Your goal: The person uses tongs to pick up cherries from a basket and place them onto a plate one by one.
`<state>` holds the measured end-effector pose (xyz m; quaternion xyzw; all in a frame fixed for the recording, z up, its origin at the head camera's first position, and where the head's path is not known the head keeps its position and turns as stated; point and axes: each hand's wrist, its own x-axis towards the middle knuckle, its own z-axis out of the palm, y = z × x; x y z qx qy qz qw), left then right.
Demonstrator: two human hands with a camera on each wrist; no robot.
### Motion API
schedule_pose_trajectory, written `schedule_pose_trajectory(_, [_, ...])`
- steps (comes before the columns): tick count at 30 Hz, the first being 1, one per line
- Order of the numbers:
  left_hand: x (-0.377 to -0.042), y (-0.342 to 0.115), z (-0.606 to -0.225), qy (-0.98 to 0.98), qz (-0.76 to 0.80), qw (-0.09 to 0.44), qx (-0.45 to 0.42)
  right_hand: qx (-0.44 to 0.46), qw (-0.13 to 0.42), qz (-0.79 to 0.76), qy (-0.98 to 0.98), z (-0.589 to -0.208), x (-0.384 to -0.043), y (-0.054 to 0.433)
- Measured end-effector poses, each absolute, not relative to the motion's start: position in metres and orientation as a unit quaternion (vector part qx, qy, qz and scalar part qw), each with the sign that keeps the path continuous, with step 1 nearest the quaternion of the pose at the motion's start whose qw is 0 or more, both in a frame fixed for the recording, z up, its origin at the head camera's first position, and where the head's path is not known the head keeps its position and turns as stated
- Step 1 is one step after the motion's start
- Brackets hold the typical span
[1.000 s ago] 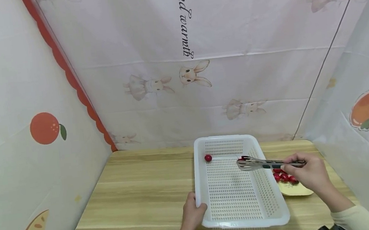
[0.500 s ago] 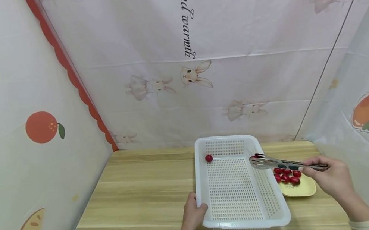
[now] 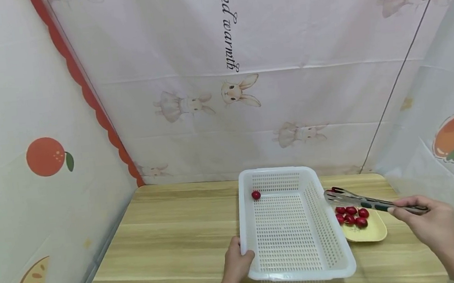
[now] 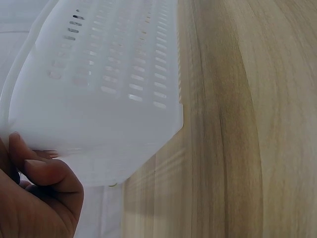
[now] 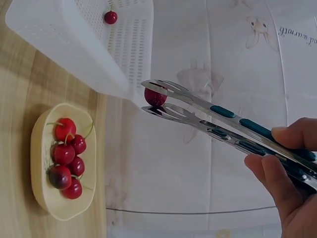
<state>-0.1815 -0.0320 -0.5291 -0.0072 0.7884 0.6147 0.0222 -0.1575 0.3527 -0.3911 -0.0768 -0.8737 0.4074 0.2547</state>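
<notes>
My left hand (image 3: 237,260) grips the left rim of a white perforated plastic basket (image 3: 287,236); in the left wrist view the curled fingers (image 4: 52,173) are at its corner. My right hand (image 3: 432,223) holds metal serving tongs (image 3: 374,203) with dark green grips. Between the tongs' tips is a dark red cherry (image 5: 155,96), seen clearly in the right wrist view, just beyond the basket's right rim. Another cherry (image 3: 256,195) lies in the basket's far left corner. Several cherries with stems (image 5: 64,153) sit in a pale yellow dish (image 3: 369,233) right of the basket, below the tongs.
Everything stands on a light wood-grain table (image 3: 171,239). Printed white cloth (image 3: 194,149) hangs behind it and along both sides. The basket's right wall rises next to the dish and partly hides the dish in the head view.
My right hand has moved right, carrying the tongs and cherry from over the basket's inside to just past its right rim. The left hand and basket have stayed put.
</notes>
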Motion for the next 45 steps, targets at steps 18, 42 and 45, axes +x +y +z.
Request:
schedule_pose_trajectory(18, [-0.182, -0.033, -0.523, 0.793, 0.609, 0.024, -0.009, -0.212, 0.211, 0.361, -0.883, -0.412, -0.151, 0.388])
schedule_pose_trajectory(42, [-0.183, -0.033, -0.523, 0.799, 0.601, 0.021, -0.015, -0.232, 0.195, 0.267, -0.915, -0.428, -0.146, 0.408])
schedule_pose_trajectory(45, [-0.183, -0.033, -0.523, 0.799, 0.6, 0.022, -0.018, -0.245, 0.198, 0.271, -0.91, -0.425, -0.147, 0.407])
